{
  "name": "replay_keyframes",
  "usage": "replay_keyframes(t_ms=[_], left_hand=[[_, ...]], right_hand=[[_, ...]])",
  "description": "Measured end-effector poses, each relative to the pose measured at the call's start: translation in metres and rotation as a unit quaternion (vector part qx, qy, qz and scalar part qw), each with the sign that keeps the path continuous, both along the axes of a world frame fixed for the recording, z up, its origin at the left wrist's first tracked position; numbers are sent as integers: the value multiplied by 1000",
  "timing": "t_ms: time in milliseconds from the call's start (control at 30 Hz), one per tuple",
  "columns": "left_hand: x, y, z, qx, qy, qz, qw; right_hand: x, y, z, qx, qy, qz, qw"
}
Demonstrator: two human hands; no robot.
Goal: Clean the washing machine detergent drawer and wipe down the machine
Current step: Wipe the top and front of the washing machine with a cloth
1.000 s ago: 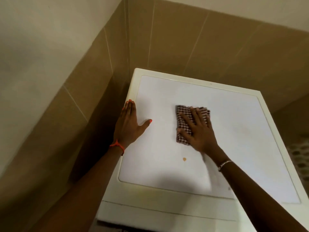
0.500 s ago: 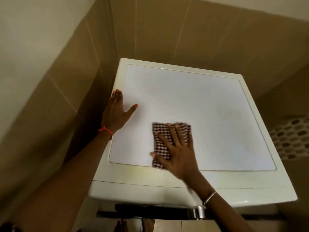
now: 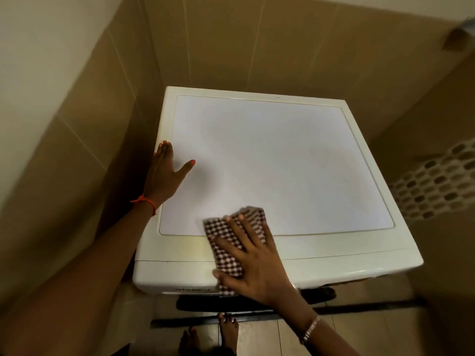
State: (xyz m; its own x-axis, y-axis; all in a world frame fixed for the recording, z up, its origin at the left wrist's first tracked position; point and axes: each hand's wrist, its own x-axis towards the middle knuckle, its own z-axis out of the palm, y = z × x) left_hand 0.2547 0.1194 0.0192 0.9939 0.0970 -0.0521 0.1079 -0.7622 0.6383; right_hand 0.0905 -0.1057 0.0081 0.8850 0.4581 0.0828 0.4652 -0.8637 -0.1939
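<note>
A white washing machine (image 3: 295, 163) fills the middle of the view, seen from above. A brown-and-white checked cloth (image 3: 226, 242) lies over its front edge, partly hanging down the front panel. My right hand (image 3: 254, 263) presses flat on the cloth with fingers spread. My left hand (image 3: 164, 176) rests flat on the lid's left edge, fingers together and thumb out, holding nothing. The detergent drawer is not visible from this angle.
Tan tiled walls (image 3: 231, 42) close in behind and to the left of the machine, with a narrow gap on the left. A white perforated basket (image 3: 437, 186) sits at the right. My bare feet (image 3: 226, 332) stand on the tiled floor in front.
My right hand has dragged the cloth from the middle of the lid toward me, down to the front edge. The brown spot on the lid is gone. My left hand stayed put.
</note>
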Motion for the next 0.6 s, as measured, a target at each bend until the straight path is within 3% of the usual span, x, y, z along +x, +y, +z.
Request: replay_keyframes(t_ms=[167,300,500,600], left_hand=[[-12,-4,-2,7,3,-9,1000],[-24,-22,-4,47,-7,-49,998],[-24,-65,-5,132,-42,-118,983],[-12,-75,-7,144,-44,-133,980]], right_hand=[[6,-74,1,-37,11,-117,992],[58,-72,6,-38,29,-226,973],[12,-47,3,-29,13,-96,995],[-16,-83,-1,-18,-5,-101,995]])
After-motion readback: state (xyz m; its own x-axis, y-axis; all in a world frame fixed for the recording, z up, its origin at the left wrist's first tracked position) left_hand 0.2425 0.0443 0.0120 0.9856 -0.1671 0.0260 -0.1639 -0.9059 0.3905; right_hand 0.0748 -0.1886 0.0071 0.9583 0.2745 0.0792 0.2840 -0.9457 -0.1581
